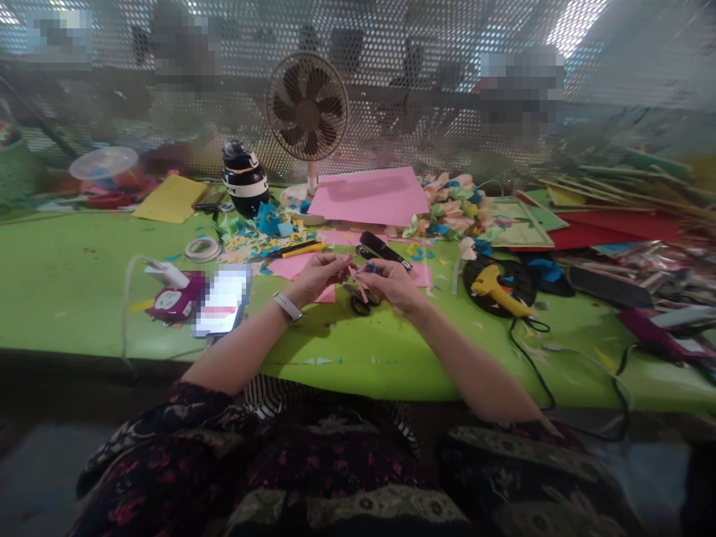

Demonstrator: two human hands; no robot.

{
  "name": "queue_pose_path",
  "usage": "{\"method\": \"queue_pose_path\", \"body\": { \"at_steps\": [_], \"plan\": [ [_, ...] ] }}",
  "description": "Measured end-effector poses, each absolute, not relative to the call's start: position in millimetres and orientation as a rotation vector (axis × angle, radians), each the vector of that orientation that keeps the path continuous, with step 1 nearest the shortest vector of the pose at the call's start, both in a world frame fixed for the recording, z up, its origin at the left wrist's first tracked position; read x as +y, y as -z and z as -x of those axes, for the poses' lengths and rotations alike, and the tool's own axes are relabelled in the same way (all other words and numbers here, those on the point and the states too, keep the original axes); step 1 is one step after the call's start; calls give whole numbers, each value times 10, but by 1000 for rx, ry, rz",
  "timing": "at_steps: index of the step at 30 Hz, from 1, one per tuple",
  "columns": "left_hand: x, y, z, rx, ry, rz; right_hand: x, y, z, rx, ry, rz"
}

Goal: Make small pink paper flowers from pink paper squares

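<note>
My left hand (320, 277), with a white band at its wrist, is raised just above the table with its fingertips pinched together; a small pinkish bit shows at the tips, too small to name. Close beside it, my right hand (394, 285) is also pinched, with a small blue piece (370, 268), perhaps paper, at its fingertips. The two sets of fingertips almost meet. Dark-handled scissors (360, 303) lie below them, partly hidden. Behind the hands are pink paper (291, 265), a black stapler (376, 245) and a yellow-and-black cutter (302, 248).
A phone (222, 298) and purple power socket (177, 300) lie left. Right is a yellow glue gun (500, 291) with a trailing cord. Behind stand a fan (307, 112), a black jar (245, 183), pink sheets (369, 195), paper flowers (456, 205) and scraps (246, 246).
</note>
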State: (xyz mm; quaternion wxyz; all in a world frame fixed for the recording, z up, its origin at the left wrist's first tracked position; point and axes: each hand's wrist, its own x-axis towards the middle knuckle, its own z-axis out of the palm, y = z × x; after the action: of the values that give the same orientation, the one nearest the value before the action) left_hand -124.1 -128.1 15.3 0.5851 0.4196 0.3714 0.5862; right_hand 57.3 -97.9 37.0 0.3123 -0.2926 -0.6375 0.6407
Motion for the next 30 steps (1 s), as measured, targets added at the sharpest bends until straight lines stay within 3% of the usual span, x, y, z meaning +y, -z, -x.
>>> {"method": "queue_pose_path", "body": {
  "at_steps": [13,22,30],
  "plan": [
    [-1294,-170,1260,865,-1371,-930,-976,-393,-588,-1782,-1688,751],
    [-1329,-178,1175,888,-1263,-950,-875,-318,-544,-1228,-1681,755],
    [-1398,-112,1075,911,-1214,-1043,-850,-284,-540,-1166,-1652,769]
  ]
}}
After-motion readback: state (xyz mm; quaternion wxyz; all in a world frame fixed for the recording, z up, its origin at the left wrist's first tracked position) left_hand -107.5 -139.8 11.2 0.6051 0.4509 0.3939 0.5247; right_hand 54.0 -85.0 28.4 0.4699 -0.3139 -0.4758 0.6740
